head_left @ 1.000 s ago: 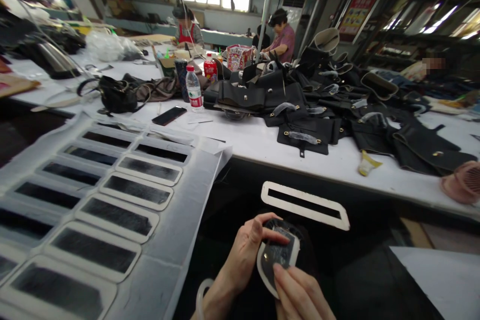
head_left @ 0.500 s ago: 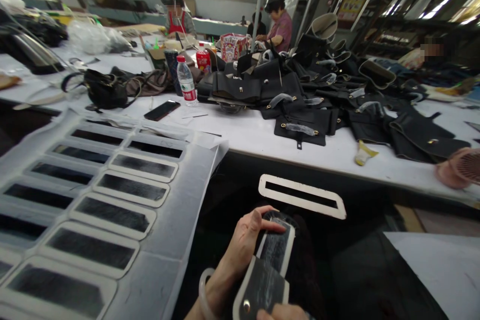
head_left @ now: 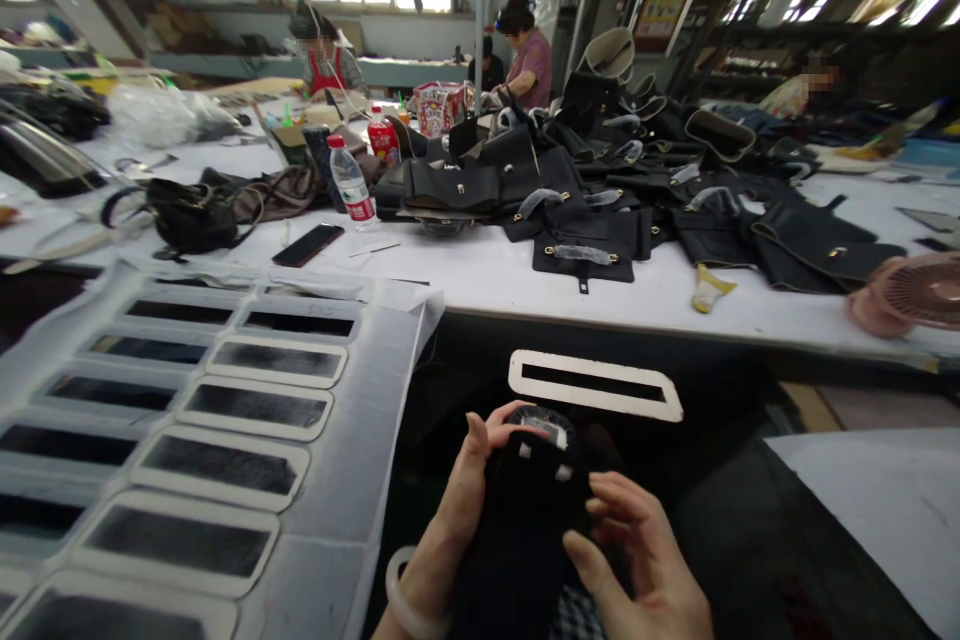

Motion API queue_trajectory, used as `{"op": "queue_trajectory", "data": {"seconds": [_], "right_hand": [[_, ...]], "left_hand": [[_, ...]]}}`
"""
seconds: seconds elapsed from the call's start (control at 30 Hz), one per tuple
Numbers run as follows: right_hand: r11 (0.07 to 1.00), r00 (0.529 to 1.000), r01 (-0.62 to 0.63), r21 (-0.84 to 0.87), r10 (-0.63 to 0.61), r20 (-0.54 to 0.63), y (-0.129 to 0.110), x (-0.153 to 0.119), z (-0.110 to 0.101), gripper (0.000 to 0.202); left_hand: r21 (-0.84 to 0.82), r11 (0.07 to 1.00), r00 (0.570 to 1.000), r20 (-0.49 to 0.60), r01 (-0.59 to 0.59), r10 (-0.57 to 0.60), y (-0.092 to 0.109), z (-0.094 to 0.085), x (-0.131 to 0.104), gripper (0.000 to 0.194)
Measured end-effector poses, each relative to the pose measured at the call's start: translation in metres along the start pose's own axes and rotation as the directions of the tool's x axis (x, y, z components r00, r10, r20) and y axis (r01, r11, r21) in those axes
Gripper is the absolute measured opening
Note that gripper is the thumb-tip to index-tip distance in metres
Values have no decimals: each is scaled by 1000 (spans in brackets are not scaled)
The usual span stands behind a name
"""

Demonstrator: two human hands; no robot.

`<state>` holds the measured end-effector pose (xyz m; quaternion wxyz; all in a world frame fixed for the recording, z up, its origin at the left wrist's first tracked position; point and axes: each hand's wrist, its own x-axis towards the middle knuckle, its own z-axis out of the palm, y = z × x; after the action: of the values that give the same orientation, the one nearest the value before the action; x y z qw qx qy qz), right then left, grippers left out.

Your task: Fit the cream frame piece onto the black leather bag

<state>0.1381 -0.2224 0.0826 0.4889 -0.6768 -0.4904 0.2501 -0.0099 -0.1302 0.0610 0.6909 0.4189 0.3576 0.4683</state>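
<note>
My left hand (head_left: 469,490), a pale bangle on its wrist, is closed around a black bag piece (head_left: 517,540), gripping it by the far end. Two small pale squares show near the top of its dark face. Beyond them, a rounded end with a gathered dark edge and a light patch peeks out. My right hand (head_left: 645,560) is at the right side of the piece, thumb and fingers apart. Whether its fingertips touch the edge I cannot tell. Just past the hands lies a cream frame-shaped strip (head_left: 596,385) with a long slot.
On the left, a whitish sheet (head_left: 330,490) carries rows of cream-bordered dark panels (head_left: 180,540). Across the white table (head_left: 480,270) are black bag parts (head_left: 585,250), a water bottle (head_left: 352,185), a phone (head_left: 307,245) and a pink fan (head_left: 911,290). Several people sit farther back.
The black piece now shows its dark face with two pale squares, where a grey flap with a metal stud faced up. My right hand has come off the near end and moved up its right side.
</note>
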Motion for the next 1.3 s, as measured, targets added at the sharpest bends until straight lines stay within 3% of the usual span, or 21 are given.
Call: {"op": "queue_trajectory", "data": {"seconds": [0.1, 0.17, 0.3, 0.4, 0.57, 0.97, 1.1, 1.3], "right_hand": [[961, 954, -275, 20, 270, 133, 11, -1, 13, 56], [941, 930, -337, 26, 328, 165, 9, -7, 22, 57], [962, 957, -272, 1, 271, 103, -1, -16, 39, 55], [963, 962, -262, 57, 256, 90, -2, -14, 48, 49], [968, 978, -206, 139, 203, 36, 2, -3, 56, 46], [993, 993, -116, 17, 116, 2, -9, 13, 60, 35], [999, 999, -38, 29, 37, 25, -8, 14, 61, 32], [994, 996, 72, 85, -76, 39, -7, 13, 62, 19]], "left_hand": [[-15, 1000, 1000, 23, 4, -4, 7, -2, -1, 79], [38, 999, 999, 35, -9, 7, 9, -3, -2, 70], [179, 982, 998, -12, -62, 65, 13, -2, -2, 43], [213, 974, 994, -56, -75, 89, 17, 1, 0, 35], [174, 982, 988, -114, -79, 99, 22, 7, 4, 39], [82, 996, 979, -201, -27, 43, 20, 6, 4, 58], [128, 992, 952, -302, 1, 38, 27, 9, 0, 68], [118, 993, 932, -361, 11, 32, 30, 6, -4, 61]]}}
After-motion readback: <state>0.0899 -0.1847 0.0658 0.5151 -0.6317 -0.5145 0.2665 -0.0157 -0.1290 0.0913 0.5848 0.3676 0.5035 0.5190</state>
